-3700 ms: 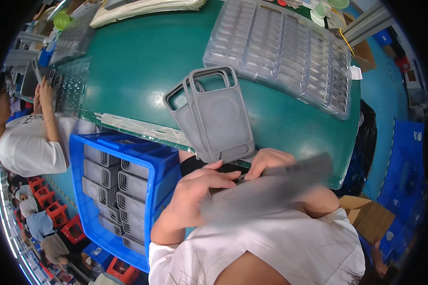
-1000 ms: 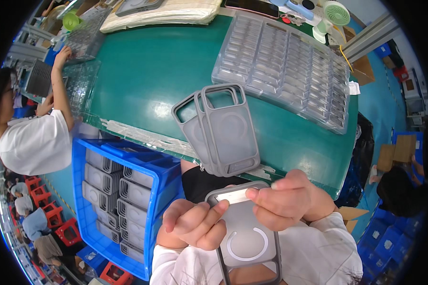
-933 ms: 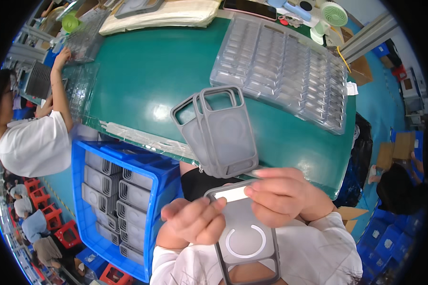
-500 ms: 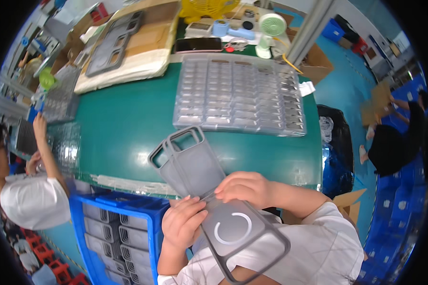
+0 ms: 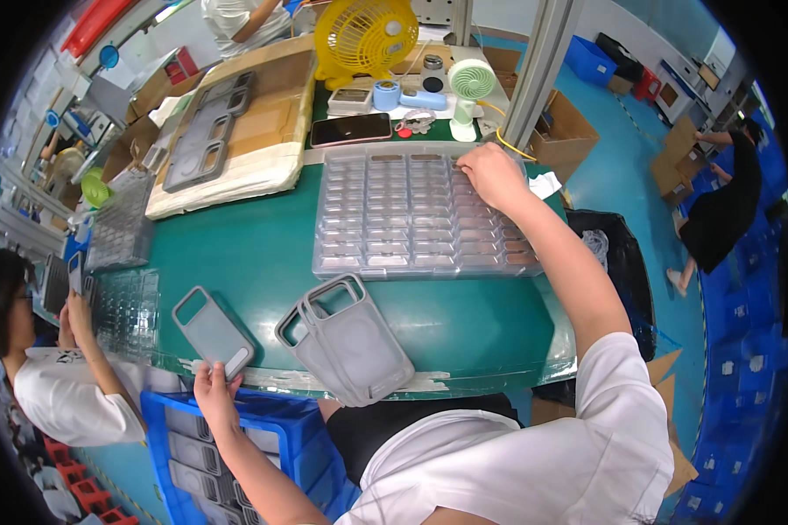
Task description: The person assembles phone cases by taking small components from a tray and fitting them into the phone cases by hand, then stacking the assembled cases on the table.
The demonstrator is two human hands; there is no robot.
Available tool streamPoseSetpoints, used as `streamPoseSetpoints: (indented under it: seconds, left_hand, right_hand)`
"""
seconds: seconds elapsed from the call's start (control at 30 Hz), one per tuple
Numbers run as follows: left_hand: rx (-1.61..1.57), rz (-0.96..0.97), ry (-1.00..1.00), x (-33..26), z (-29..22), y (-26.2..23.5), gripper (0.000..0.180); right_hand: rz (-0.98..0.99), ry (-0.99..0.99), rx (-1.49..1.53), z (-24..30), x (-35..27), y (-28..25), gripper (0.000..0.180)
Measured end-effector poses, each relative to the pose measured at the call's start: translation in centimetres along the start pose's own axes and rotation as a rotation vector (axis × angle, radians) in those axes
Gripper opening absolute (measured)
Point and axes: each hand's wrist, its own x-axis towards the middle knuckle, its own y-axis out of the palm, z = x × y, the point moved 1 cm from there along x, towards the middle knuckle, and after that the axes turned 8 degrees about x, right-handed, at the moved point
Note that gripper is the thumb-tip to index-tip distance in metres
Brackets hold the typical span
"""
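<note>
At the near left table edge, my left hand [image 5: 216, 394] pinches the lower end of a grey phone case [image 5: 203, 322]. The case has a large camera opening and a pale oblong piece [image 5: 236, 361] near my fingers. My right arm stretches across a clear plastic compartment tray [image 5: 394, 269]. Its right-hand columns hold small brownish flat pieces. My right hand [image 5: 496, 178] is bent down at the tray's far right part, fingertips together in a compartment; what they grip is hidden. Between my arms, overlapping grey phone cases [image 5: 359, 346] lie on the green table [image 5: 236, 236].
Farther back are a padded board [image 5: 276, 166] bearing more cases, a black phone [image 5: 350, 129], a yellow fan [image 5: 368, 39] and a small green fan [image 5: 473, 83]. A blue crate [image 5: 302, 437] of cases stands below the table. A co-worker [image 5: 70, 385] sits left; a metal post [image 5: 538, 79] rises right.
Both hands were together on a ringed case over my lap. Now my left hand is out left with a case, and my right hand has reached forward to the tray.
</note>
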Motion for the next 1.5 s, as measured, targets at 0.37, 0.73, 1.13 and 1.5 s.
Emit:
streamPoseSetpoints:
  seconds: [0.37,0.73,1.13,1.5]
  left_hand:
    - [0.924,-0.250,0.390,-1.6,-1.3,0.9,0.044]
    - [0.423,0.382,0.963,-13.9,-10.2,10.3,0.040]
    - [-0.015,1.048,0.475,-16.4,-8.3,10.9,0.029]
    - [0.347,0.705,0.729,-16.7,-9.1,10.7,0.028]
  right_hand:
    - [0.271,0.128,-0.064,-0.3,3.0,0.2,0.020]
    - [0.529,-0.481,0.991,15.9,-8.0,-4.0,0.019]
    - [0.219,-0.625,1.278,19.1,-16.6,-3.2,0.011]
    - [0.186,-0.137,1.174,19.0,-16.6,-2.1,0.040]
